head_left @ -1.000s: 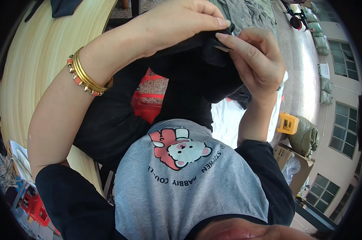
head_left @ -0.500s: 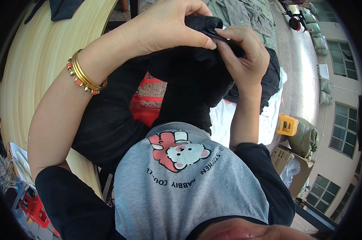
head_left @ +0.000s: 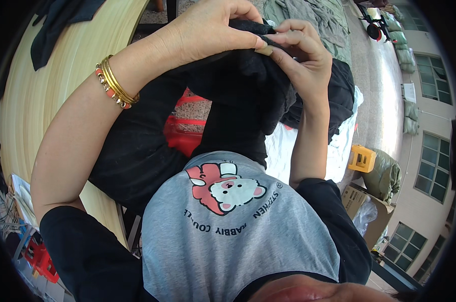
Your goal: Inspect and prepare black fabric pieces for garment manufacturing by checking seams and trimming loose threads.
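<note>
Setting: outdoor yard with a pale wooden round tabletop [head_left: 46, 100] at the person's left, a building wall with windows [head_left: 429, 166] on the right, and stuffed green sacks [head_left: 384, 173] beside a yellow plastic crate [head_left: 361, 158].
Garment: black soft fabric garment [head_left: 238, 105], held up in front of the chest, its bulk hanging down toward the grey printed shirt [head_left: 238, 226]; clear of the tabletop.
Left hand: left hand [head_left: 207, 30] curled tight over the garment's top edge, thumb and fingers pinching the cloth; gold and coral bangles [head_left: 114, 83] on the wrist.
Right hand: right hand [head_left: 303, 55] closed in a fine pinch on the same edge, fingertips meeting the left hand's, with a small pale tag-like bit [head_left: 264, 49] between them; what it is cannot be told.
Step in hand: seemingly working a small spot on the garment's edge between both pinches.
Next move: likely calls for steady, close fingertip grip so the cloth stays taut.
Behind: red fabric [head_left: 185, 136] and more dark cloth [head_left: 341, 95] below the hands.
</note>
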A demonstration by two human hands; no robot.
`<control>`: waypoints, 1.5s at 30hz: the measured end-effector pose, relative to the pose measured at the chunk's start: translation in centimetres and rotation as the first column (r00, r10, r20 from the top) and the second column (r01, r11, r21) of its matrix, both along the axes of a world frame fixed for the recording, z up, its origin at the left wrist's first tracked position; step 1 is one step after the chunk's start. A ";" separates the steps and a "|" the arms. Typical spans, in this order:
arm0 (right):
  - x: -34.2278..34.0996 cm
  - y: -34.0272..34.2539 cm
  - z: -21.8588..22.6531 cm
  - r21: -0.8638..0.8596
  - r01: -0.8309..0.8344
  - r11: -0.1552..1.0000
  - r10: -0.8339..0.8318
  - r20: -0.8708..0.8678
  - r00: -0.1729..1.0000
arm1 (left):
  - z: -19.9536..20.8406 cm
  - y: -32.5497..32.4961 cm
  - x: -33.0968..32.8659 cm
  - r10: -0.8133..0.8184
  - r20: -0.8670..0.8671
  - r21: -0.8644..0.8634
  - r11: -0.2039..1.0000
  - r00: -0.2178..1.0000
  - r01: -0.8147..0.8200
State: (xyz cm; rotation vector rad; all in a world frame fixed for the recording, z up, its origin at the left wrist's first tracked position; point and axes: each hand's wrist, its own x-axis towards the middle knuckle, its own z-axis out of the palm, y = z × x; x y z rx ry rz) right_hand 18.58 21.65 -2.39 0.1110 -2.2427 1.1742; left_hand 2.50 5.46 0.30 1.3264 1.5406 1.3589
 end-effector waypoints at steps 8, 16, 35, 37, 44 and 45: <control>-0.7 0.8 -0.6 -0.036 -0.107 0.994 0.110 0.072 0.991 | -0.4 0.2 -0.2 -0.013 0.043 -0.018 1.000 0.999 0.014; -1.0 -0.5 -0.2 -0.412 -0.030 0.911 0.099 0.147 0.984 | 0.8 -0.2 -0.4 0.032 -0.239 -0.022 0.999 0.970 -0.038; -0.1 -1.4 -1.3 -0.316 0.167 0.934 -0.073 0.289 0.955 | -0.1 -0.1 0.0 0.219 -0.674 0.239 0.968 0.706 -0.072; 0.6 -1.6 -1.2 -0.259 0.209 0.943 -0.119 0.326 0.938 | -0.4 -0.2 -0.7 0.269 -0.732 0.274 0.957 0.626 -0.091; 5.2 1.3 -2.6 -0.398 0.174 0.901 0.043 0.480 0.876 | 1.6 -1.4 -3.7 -0.113 -0.523 -0.207 0.978 0.845 0.003; 5.6 1.8 -2.5 -0.431 0.192 0.882 0.030 0.457 0.889 | 1.8 -1.7 -4.0 -0.115 -0.523 -0.209 0.978 0.844 0.003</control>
